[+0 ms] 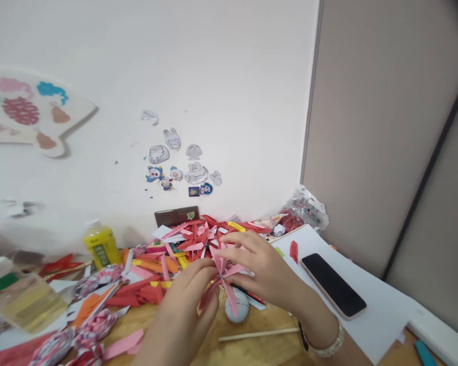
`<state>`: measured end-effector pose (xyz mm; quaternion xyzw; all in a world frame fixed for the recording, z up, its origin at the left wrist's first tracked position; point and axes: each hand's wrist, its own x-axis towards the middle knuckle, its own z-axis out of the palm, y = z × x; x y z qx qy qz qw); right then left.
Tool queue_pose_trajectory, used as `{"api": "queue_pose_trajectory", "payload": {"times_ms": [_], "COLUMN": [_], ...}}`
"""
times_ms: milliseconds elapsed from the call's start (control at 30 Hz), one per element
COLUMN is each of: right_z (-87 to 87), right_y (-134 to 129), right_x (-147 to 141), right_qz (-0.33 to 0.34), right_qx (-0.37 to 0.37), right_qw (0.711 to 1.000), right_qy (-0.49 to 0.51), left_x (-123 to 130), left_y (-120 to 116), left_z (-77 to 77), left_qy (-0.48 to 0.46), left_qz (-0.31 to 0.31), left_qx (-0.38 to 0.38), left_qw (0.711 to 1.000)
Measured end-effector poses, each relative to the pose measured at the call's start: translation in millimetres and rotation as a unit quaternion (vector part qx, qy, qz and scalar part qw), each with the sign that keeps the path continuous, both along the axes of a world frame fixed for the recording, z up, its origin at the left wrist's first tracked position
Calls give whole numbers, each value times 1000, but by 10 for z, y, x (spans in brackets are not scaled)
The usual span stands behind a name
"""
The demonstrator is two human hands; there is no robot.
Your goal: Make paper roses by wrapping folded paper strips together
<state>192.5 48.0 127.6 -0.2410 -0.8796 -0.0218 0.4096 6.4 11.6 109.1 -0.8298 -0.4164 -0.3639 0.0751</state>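
Between my two hands is a pink folded-paper flower with pointed petals spreading from its centre. My left hand pinches it from the left side. From the right, my right hand has its fingers bent around the upper and right petals. A pale round ball-like object sits on the wooden table just behind and below the flower. Nearer to me, a thin wooden stick lies across the tabletop.
Folded red, pink and orange paper strips heap along the wall. A yellow bottle and a larger clear bottle stand left, near braided cords. At right, a phone rests on white sheets. Crinkled plastic packaging fills the back corner.
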Motion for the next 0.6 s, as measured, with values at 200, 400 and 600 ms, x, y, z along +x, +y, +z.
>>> {"api": "queue_pose_trajectory", "payload": {"times_ms": [200,400,600], "right_z": [-32,-115,-164], "right_y": [-15,39,56], "right_x": [-85,-212,-245], "right_qz": [-86,-103,-136], "right_qx": [83,132,93], "right_qw": [992,979,978], "right_qy": [-48,-116,-125], "left_x": [-64,-66,-34], "left_y": [37,67,76], "left_z": [10,-28,0], "left_qy": [47,74,130], "left_qz": [7,32,76], "left_qx": [74,126,184], "left_qw": [996,989,971]}}
